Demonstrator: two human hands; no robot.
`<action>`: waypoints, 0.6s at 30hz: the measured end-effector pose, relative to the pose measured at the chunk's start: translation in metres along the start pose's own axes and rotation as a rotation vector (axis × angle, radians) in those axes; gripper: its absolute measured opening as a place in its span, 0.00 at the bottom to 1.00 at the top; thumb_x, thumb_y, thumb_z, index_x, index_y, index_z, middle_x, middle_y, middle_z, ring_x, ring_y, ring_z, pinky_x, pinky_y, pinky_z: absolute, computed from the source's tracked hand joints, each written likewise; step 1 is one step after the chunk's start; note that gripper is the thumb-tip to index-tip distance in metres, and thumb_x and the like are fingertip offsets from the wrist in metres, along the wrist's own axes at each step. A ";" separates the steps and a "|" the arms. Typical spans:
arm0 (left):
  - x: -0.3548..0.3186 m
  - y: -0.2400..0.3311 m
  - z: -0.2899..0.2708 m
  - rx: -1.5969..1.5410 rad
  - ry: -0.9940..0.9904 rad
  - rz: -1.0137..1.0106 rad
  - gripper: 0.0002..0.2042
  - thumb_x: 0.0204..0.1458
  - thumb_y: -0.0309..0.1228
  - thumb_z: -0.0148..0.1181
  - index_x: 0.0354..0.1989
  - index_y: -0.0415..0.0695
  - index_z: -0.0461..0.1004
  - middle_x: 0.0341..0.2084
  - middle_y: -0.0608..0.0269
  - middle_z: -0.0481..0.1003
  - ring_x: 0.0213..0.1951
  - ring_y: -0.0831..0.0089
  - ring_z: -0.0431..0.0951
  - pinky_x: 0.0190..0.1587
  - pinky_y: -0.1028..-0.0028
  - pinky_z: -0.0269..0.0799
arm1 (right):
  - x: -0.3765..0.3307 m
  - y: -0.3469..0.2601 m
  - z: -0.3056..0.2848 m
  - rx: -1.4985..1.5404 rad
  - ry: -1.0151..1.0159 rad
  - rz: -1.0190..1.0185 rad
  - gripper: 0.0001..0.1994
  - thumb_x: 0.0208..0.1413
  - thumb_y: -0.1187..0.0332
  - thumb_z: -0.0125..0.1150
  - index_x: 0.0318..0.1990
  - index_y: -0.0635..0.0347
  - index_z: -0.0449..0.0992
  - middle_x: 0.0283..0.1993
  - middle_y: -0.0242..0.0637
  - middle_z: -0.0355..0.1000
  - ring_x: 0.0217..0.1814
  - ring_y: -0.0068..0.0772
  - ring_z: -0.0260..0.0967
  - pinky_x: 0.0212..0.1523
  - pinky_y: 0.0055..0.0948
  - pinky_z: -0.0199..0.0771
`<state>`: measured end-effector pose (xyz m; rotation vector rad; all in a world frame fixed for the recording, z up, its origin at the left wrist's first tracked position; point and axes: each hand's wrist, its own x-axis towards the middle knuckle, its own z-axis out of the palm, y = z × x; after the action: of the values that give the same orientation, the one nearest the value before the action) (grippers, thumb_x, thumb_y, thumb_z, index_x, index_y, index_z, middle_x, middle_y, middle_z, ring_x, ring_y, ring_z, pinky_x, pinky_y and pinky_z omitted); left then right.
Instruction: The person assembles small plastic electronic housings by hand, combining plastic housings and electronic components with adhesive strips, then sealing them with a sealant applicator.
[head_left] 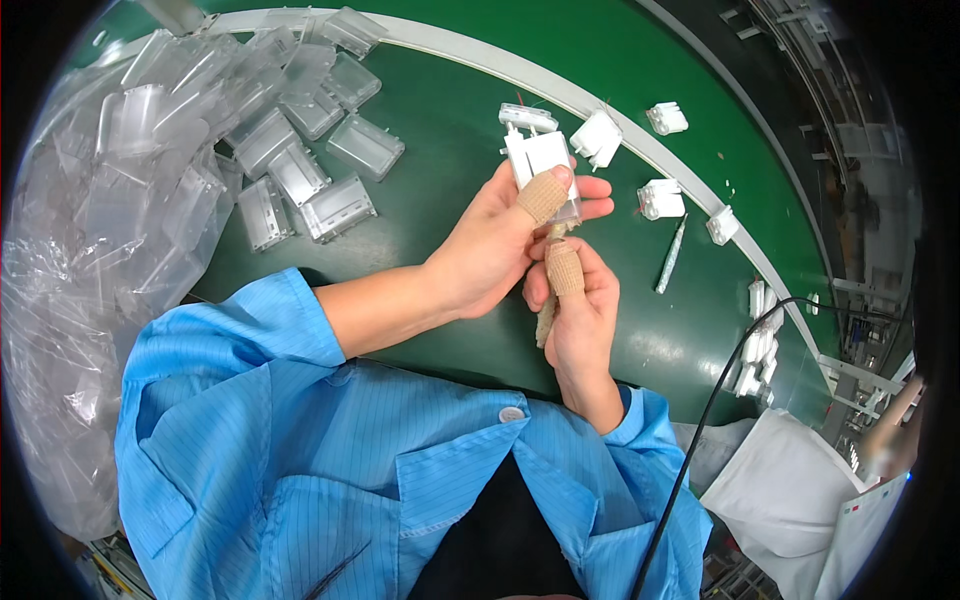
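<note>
- the left hand (500,225) had the white part (543,152) pinched, tan-wrapped thumb across its face and fingers behind, held up over the green surface (440,140).
- the right hand (580,310) was curled right at the see-through end (568,211) of that part. couldn't tell if it was gripping anything, its own fingers hid that.
- imo the left grip looked decent: flat thumb, backed by fingers. light pressure was probably the way to go, since clear plastic might crack.
- holding the part square and working evenly at that lower end seemed smarter than twisting.
- another white piece (530,118) lay just past the held one, so bumping it was worth avoiding.
- clear covers (298,173) sat off left and a pen-like tool (672,255) off right, both apart from the hands.
</note>
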<state>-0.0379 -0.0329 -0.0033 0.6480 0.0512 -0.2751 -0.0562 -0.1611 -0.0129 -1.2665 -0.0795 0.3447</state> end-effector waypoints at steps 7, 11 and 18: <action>0.002 0.005 0.002 -0.079 0.012 0.046 0.19 0.61 0.44 0.44 0.54 0.46 0.58 0.54 0.53 0.66 0.59 0.63 0.64 0.47 0.68 0.71 | -0.006 0.003 -0.003 -0.080 0.002 -0.055 0.08 0.60 0.70 0.51 0.37 0.68 0.72 0.23 0.30 0.67 0.23 0.16 0.61 0.24 0.16 0.58; 0.002 0.004 -0.002 -0.083 -0.027 0.032 0.19 0.62 0.46 0.41 0.54 0.46 0.59 0.54 0.52 0.66 0.59 0.63 0.64 0.48 0.68 0.71 | -0.007 0.006 0.000 -0.189 0.027 -0.139 0.07 0.59 0.72 0.52 0.38 0.68 0.71 0.25 0.30 0.68 0.24 0.17 0.63 0.26 0.16 0.61; 0.002 0.004 -0.001 -0.060 -0.063 -0.004 0.21 0.62 0.49 0.35 0.51 0.45 0.61 0.53 0.51 0.67 0.58 0.62 0.65 0.55 0.64 0.65 | 0.001 0.011 -0.007 -0.628 0.142 -0.398 0.06 0.57 0.72 0.54 0.38 0.66 0.73 0.28 0.35 0.71 0.27 0.19 0.67 0.27 0.20 0.66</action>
<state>-0.0352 -0.0298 -0.0021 0.5789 0.0001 -0.2968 -0.0555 -0.1646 -0.0254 -1.8481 -0.3329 -0.1327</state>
